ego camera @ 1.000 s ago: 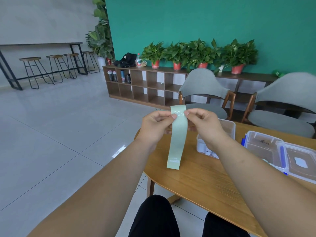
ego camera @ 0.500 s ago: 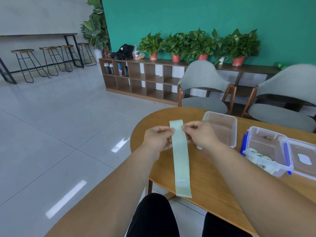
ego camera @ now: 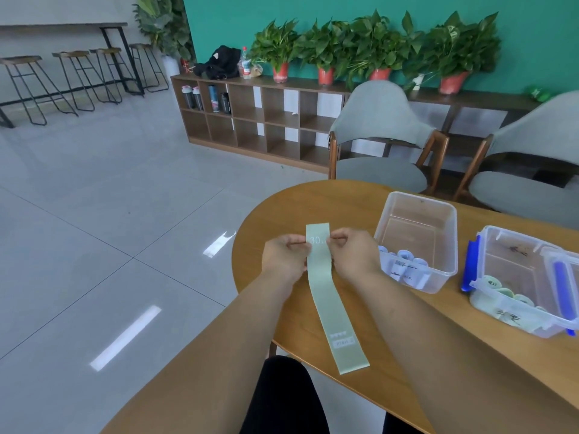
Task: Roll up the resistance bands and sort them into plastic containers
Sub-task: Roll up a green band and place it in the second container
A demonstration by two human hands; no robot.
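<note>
office lounge, bar stools [ego camera: 72, 79], cubby shelf [ego camera: 260, 120], potted plants [ego camera: 376, 48]

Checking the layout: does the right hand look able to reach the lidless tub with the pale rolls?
Probably yes: the lidless tub stands just right of the right hand, nothing between them. That hand is busy, though, pinching the green band with the left hand.

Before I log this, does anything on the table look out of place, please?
Nothing stands out: the left hand and right hand pinch the unrolled green band; rolled bands sit inside the open container and the blue-latched container.
</note>
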